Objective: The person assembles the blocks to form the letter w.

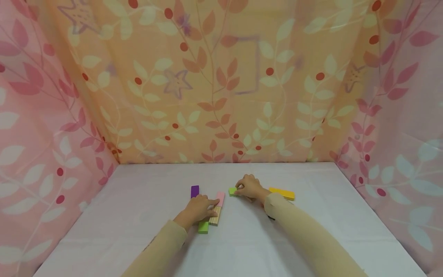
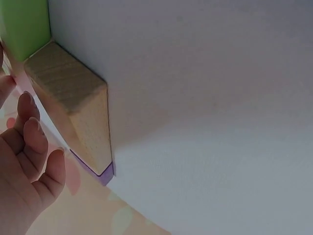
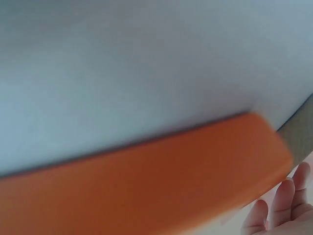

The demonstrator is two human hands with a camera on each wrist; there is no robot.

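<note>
My left hand (image 1: pixel 198 210) lies over a cluster of blocks, its extended index finger on a pink block (image 1: pixel 221 197) and its thumb on a striped wooden block (image 1: pixel 215 220). Just below the hand, a green block (image 1: pixel 203 228) shows, and a purple block (image 1: pixel 195 191) sticks out above it. The left wrist view also has a plain wooden block (image 2: pixel 73 98) between the green and purple ones. My right hand (image 1: pixel 252 187) pinches the end of a small light green block (image 1: pixel 232 191) between thumb and index finger.
A yellow block (image 1: pixel 282 193) lies beyond my right wrist. An orange block (image 3: pixel 146 181) sits under that wrist, with a wooden block (image 3: pixel 299 134) past its end. The white-covered table (image 1: pixel 138 192) meets patterned cloth walls at the back and sides.
</note>
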